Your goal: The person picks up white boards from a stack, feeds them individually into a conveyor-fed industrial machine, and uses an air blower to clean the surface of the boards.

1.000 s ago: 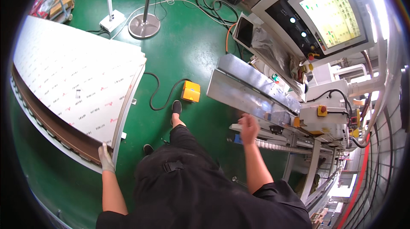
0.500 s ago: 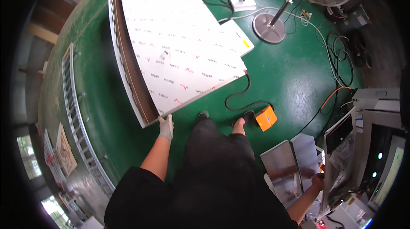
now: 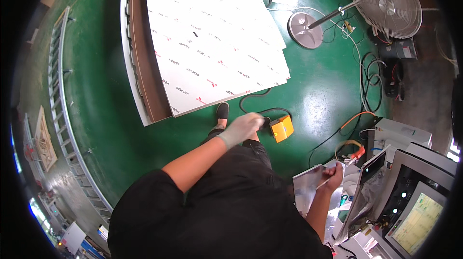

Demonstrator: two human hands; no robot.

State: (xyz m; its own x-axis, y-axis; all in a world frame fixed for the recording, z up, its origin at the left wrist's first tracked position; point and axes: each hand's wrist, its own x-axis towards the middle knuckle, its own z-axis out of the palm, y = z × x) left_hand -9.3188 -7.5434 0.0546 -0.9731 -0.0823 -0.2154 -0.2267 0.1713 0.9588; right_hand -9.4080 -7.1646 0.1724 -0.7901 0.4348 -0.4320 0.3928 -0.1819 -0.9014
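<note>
My left hand (image 3: 242,129), in a pale glove, hangs in front of my legs, close to the near edge of the stacked sheets. Motion smears its fingers, so whether they hold anything is unclear. My right hand (image 3: 331,179), bare, is closed around a thin, pale stick-like tool (image 3: 324,183); its exact kind does not show. Beneath that hand are grey metal panels (image 3: 306,187) beside the machine. The large sheet (image 3: 212,61), covered in white printed film, lies on the worktable (image 3: 150,85) ahead, touched by neither hand.
An orange-yellow pedal box (image 3: 281,129) with a black cable sits on the floor by my feet. A pedestal fan (image 3: 306,29) and coiled cables (image 3: 371,80) stand ahead right. The control screen (image 3: 415,223) is at right. A metal ladder (image 3: 57,90) lies on the left.
My left hand has let go of the sheet's near corner and swung right, in front of my legs. My right hand has come forward and left from the machine, with the stick-like tool now visible.
</note>
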